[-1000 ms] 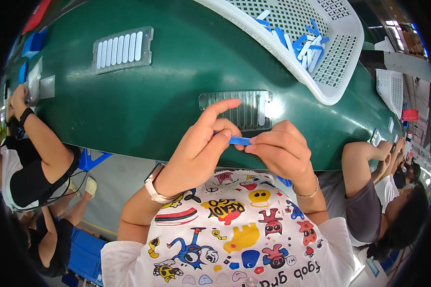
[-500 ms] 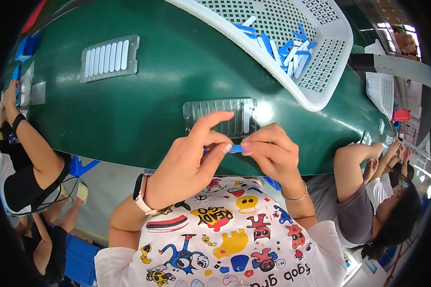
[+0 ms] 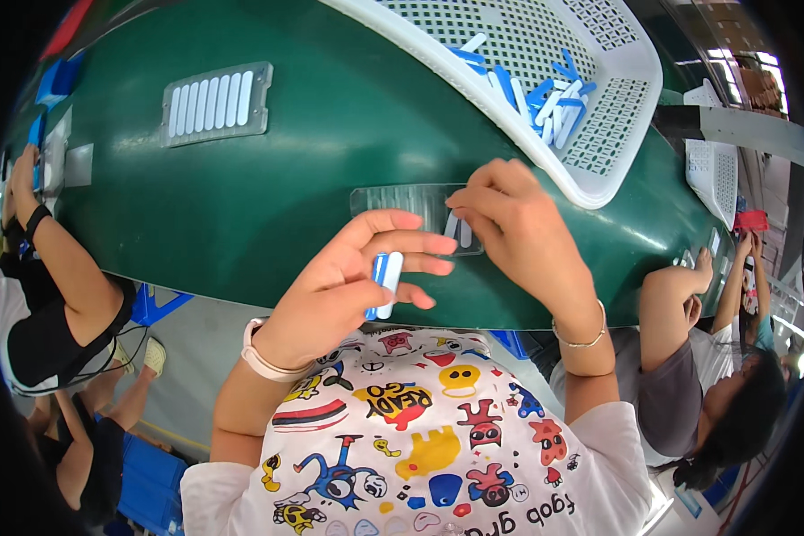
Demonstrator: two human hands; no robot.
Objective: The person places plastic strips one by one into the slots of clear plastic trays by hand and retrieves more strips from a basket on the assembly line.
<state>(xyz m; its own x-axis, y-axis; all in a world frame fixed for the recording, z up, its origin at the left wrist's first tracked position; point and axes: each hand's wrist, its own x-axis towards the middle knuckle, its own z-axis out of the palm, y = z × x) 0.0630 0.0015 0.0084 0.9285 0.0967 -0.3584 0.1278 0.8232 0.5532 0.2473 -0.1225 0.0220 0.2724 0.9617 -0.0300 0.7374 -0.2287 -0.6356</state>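
My left hand (image 3: 335, 268) is palm-up, its thumb pressing a few blue and white plastic strips (image 3: 389, 284) against the fingers, which are otherwise spread. Over the right end of a clear slotted tray (image 3: 391, 198), my right hand (image 3: 518, 210) pinches the top of a white strip (image 3: 452, 230), which leans slightly in the tray. Another white strip (image 3: 466, 234) lies beside it in the rightmost slot. The right fingers partly cover the tray's right side, and my left fingers overlap its near edge.
Toward the far left lies a second clear tray (image 3: 263, 103) filled with several white strips. A white perforated basket (image 3: 590, 192) with loose blue and white strips stands at the far right of the green table (image 3: 196, 205). People sit on both sides.
Both hands were together at a blue strip; now they are apart. My right hand has moved up to the tray with a white strip, and my left has turned palm-up, showing its strips.
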